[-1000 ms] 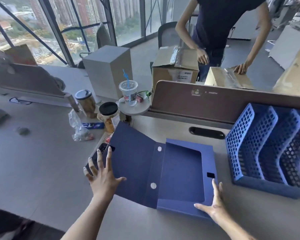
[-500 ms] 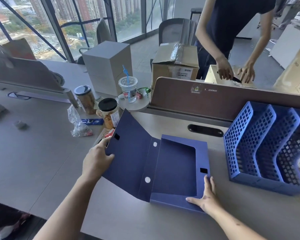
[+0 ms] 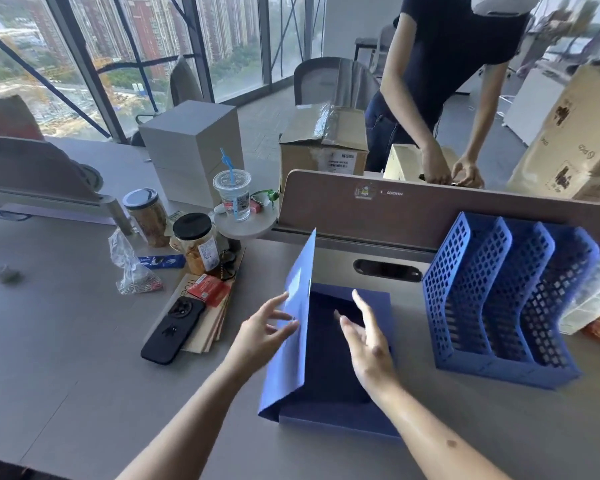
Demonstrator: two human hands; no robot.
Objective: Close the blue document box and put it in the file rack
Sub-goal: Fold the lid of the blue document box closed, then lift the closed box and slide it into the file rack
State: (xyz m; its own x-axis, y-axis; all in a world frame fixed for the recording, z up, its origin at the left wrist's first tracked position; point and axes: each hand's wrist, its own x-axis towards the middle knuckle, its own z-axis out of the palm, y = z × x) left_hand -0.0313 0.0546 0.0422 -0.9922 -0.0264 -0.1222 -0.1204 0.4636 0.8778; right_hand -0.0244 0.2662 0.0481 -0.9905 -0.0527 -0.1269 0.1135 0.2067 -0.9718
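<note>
Head view, looking down: a person is leaning over a grey surface point(image 3: 66, 341) with both bare arms reaching forward. A blue document box point(image 3: 329, 407) is lying flat on the surface, its lid point(image 3: 291, 341) standing almost upright along the left edge. The left hand point(image 3: 262, 332) is pressing against the outer face of the lid, fingers spread and loose, its grip released rather than clasping anything. The right hand point(image 3: 369, 341) is hovering over the open tray of the box, palm turned toward the lid, fingers straight and apart, its grip also released; whether it is touching the box cannot be told. A blue file rack point(image 3: 499, 306) is standing just to the right of the box, not touching it.
</note>
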